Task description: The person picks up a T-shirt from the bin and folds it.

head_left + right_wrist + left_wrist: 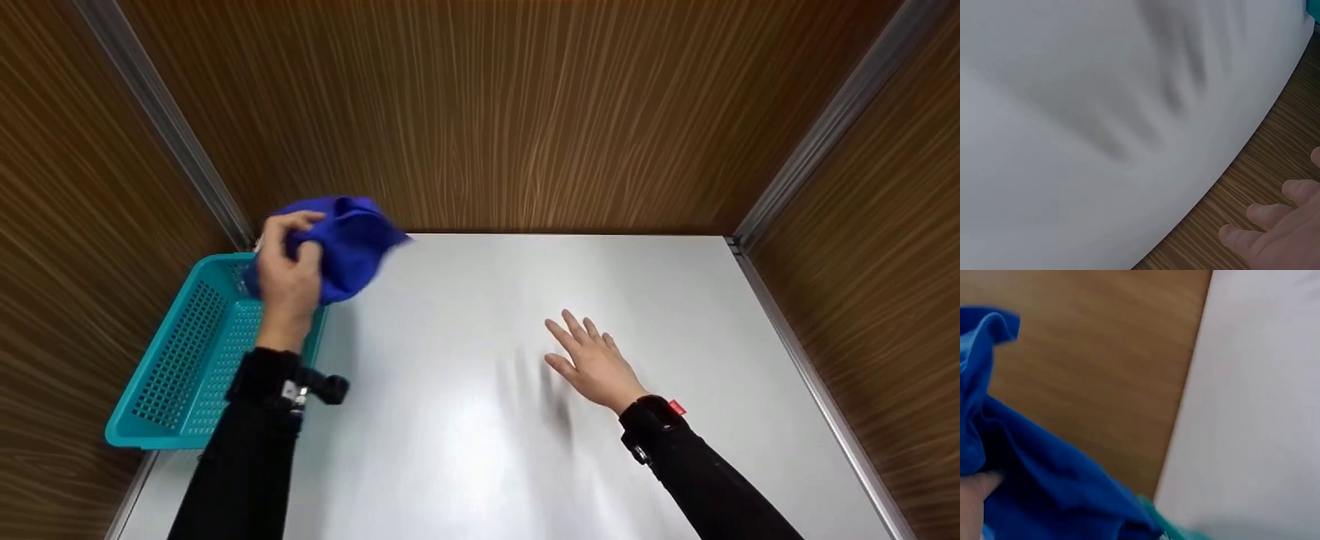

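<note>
My left hand grips a crumpled blue cloth above the far end of the teal basket. Folds of the cloth fill the lower left of the left wrist view, with part of the thumb against them. One corner of the fabric sticks out to the right in the head view. My right hand hovers over the white table with its fingers spread and nothing in it. The right wrist view shows those fingers at the lower right, above their shadows.
The basket has perforated sides and stands at the left of the white table. Wood-grain panels rise at the back and both sides. Grey metal strips run along the table's sides and the panel corners.
</note>
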`<state>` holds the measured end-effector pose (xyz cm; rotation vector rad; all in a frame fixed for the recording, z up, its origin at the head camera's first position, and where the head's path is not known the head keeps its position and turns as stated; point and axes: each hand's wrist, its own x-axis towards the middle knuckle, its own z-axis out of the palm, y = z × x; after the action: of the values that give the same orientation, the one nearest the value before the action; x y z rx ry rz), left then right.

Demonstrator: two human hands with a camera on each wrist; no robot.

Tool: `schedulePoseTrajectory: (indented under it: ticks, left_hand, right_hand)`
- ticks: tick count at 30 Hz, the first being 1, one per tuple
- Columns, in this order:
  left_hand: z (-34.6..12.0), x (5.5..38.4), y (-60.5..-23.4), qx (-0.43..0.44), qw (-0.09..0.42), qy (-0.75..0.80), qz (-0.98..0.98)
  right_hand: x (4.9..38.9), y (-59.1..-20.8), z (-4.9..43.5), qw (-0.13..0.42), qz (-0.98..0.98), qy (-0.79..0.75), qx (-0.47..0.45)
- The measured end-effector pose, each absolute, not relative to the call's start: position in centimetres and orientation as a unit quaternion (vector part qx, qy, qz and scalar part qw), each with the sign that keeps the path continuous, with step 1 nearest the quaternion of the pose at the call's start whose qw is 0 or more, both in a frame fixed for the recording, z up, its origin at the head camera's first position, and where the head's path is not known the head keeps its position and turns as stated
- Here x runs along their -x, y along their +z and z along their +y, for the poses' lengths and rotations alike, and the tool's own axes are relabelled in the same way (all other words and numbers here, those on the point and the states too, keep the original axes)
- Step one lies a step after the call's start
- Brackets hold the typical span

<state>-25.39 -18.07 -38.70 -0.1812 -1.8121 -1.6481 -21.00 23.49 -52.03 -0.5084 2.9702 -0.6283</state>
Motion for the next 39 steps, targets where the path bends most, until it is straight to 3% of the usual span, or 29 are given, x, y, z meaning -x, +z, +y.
schedulePoseTrajectory:
  ticks: [3,6,11,14,17,20,24,31,34,39]
  left_hand:
    - [-13.9,25.1,-36.6,0.168,0.353,-0.639,-0.662]
    - [-10.0,24.7,-36.0,0.26,0.34,-0.636,-0.642]
    - [-4.3,23.7,-38.2,0.383,0.262,-0.618,-0.635]
    - [-1.8,22.5,-40.5,0.433,0.229,-0.571,-0.659]
    - [-0.3,21.4,-43.2,0.487,0.219,-0.483,-0.694]
    - [0.2,20.4,-45.9,0.538,0.204,-0.381,-0.724]
    - [0.1,19.1,-49.4,0.574,0.142,-0.275,-0.758]
    - [-2.0,18.4,-53.5,0.508,-0.053,-0.217,-0.832]
    - [-2.9,18.9,-54.1,0.414,-0.07,-0.243,-0.875]
    - [-3.2,20.3,-54.6,0.182,-0.065,-0.405,-0.894]
  right_hand:
    - [21.4,-51.5,23.0,0.066,0.941,-0.297,0.15]
    - [21.7,-50.7,22.3,0.117,0.878,-0.447,0.125]
    - [21.9,-49.4,21.1,0.215,0.67,-0.705,0.09]
    - [22.0,-48.5,20.9,0.24,0.545,-0.799,0.081]
    - [22.1,-47.8,21.1,0.226,0.488,-0.838,0.089]
    - [22.3,-47.7,21.4,0.176,0.505,-0.842,0.069]
    - [22.6,-48.4,21.5,0.111,0.604,-0.789,0.012]
    - [21.7,-51.5,22.0,0.089,0.805,-0.583,0.059]
    - [20.8,-53.0,21.9,0.055,0.859,-0.483,0.158]
    - [19.5,-54.8,20.2,-0.04,0.864,-0.34,0.369]
